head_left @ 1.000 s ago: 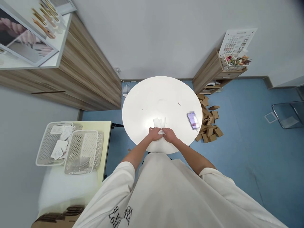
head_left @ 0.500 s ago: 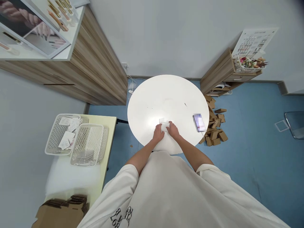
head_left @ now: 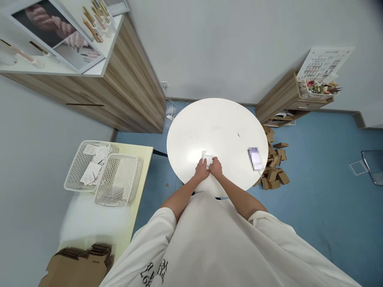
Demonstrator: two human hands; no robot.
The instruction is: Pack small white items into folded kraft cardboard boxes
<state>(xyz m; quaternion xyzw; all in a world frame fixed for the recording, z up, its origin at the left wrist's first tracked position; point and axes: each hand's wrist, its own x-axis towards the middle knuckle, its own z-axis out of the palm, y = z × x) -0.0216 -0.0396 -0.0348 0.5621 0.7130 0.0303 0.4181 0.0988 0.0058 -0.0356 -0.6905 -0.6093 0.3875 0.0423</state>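
Note:
Close to the near edge of the round white table [head_left: 215, 119], a small white piece [head_left: 208, 159] lies between my hands. It looks like a folded sheet or thin packet; its exact kind is too small to tell. My left hand [head_left: 202, 170] has its fingers closed on the left side of it. From the right, my right hand [head_left: 216, 167] pinches its other side. Both hands rest low over the tabletop, almost touching each other. The fingers hide part of the white piece.
A phone [head_left: 255, 159] with a cable lies at the table's right. Small brown boxes [head_left: 273, 175] are heaped on the floor beyond it. On the left, a side table [head_left: 146, 153] bears white baskets [head_left: 115, 179] and flattened cardboard [head_left: 77, 267]. A wooden cabinet [head_left: 131, 79] stands behind.
My hands have drawn closer together around the white piece, with the right hand's fingers more curled. The whole view has shifted slightly as my head moved.

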